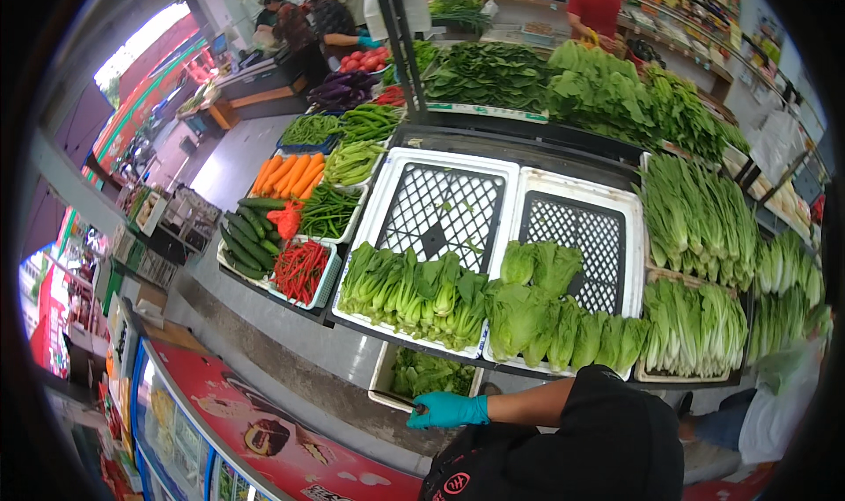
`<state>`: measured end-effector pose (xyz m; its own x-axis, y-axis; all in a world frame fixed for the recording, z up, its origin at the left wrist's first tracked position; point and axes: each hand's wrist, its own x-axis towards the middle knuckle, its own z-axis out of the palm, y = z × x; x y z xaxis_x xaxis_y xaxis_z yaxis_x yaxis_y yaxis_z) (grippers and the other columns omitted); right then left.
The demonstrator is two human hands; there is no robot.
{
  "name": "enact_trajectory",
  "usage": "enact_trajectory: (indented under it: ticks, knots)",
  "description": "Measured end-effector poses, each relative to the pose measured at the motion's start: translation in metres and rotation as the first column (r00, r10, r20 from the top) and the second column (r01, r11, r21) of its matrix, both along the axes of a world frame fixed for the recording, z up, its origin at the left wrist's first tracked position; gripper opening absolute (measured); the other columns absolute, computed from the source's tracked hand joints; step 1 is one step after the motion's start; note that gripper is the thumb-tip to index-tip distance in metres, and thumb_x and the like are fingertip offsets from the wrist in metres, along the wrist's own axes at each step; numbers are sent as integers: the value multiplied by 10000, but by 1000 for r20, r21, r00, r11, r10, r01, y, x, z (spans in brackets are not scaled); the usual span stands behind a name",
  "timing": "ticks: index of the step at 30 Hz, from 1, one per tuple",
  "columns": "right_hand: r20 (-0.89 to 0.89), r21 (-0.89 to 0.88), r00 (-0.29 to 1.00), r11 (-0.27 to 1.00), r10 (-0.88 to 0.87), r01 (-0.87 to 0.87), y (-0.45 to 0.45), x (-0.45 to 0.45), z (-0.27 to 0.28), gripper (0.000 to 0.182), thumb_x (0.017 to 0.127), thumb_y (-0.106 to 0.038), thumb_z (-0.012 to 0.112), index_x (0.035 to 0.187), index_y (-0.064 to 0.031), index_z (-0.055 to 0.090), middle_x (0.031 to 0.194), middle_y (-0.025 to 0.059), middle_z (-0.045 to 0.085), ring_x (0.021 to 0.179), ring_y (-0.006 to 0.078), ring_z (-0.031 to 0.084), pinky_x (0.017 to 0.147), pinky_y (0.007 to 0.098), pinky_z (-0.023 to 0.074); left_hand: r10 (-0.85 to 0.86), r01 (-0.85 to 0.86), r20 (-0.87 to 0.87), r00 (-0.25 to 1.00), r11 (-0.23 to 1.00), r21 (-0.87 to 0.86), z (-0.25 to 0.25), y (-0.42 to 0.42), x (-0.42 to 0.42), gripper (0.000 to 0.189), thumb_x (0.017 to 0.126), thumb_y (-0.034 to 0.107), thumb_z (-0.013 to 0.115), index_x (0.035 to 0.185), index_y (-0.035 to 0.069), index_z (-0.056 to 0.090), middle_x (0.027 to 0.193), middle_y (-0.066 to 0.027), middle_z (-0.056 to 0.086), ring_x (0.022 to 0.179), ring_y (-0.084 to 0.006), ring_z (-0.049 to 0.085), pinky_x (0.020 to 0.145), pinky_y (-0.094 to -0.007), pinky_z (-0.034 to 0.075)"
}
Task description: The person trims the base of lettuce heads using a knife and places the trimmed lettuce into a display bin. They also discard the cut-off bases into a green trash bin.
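Observation:
My right hand, in a teal glove, is closed around the dark handle of a thin tool, possibly a knife. The tool points left across the near edge of a white foam crate. Loose green leaves lie in that crate, low beside the display. My left hand is out of view. Before me, a foam tray with a black lattice base holds a front row of bok choy. The tray on its right has lettuce along its front.
Carrots, cucumbers and red chilies stand at the left. Leafy greens fill the right side. A dark metal post rises behind the trays. A red-panelled display fridge is at lower left. Other people stand nearby.

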<state>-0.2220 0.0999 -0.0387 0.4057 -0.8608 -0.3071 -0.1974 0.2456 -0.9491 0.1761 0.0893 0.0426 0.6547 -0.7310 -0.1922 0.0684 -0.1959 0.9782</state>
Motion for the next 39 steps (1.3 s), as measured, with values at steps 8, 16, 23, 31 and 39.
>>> enact_trajectory:
  ticks: [8, 16, 23, 31, 39]
  knots:
    - [56, 72, 995, 993, 88, -92, -47, 2, 12, 377, 855, -398, 654, 944, -34, 617, 893, 111, 673, 774, 203, 656, 714, 325, 508, 105, -108, -240, 965, 994, 0, -11, 28, 21, 543, 839, 172, 613, 1322, -5, 438, 1227, -163, 561, 1094, -289, 566, 935, -422, 468]
    - [-267, -125, 947, 981, -178, 149, -47, 14, 27, 261, 830, -235, 697, 1023, -72, 630, 917, 41, 645, 771, 123, 597, 690, 276, 491, -701, 711, -350, 622, 693, -124, -8, -59, -33, 576, 807, 122, 651, 1326, -6, 436, 1224, -125, 565, 1113, -230, 554, 959, -350, 441]
    - [-484, -448, 851, 893, -206, -39, -36, 83, 63, 189, 761, -73, 626, 949, -69, 610, 826, 99, 598, 716, 278, 622, 636, 357, 501, -876, 980, -443, 189, 142, 136, -12, -96, -56, 554, 716, 141, 765, 1207, -3, 551, 1031, -46, 631, 924, -128, 587, 853, -274, 460]
    - [-631, -419, 738, 906, -239, -65, -36, 138, 60, 148, 726, -136, 604, 866, -88, 602, 826, 111, 606, 728, 340, 604, 617, 427, 483, -894, 997, -445, -53, -72, 26, -29, -109, -47, 591, 702, 118, 764, 1236, -9, 544, 1103, -62, 623, 997, -131, 564, 898, -285, 440]
    - [-727, -340, 657, 936, -199, -93, -18, 132, 54, 114, 737, -162, 596, 805, -71, 608, 796, 152, 605, 731, 364, 607, 632, 460, 481, -800, 988, -590, -106, -150, 26, -37, -107, -41, 559, 717, 85, 730, 1234, -19, 544, 1122, -71, 622, 1014, -146, 568, 908, -284, 439]
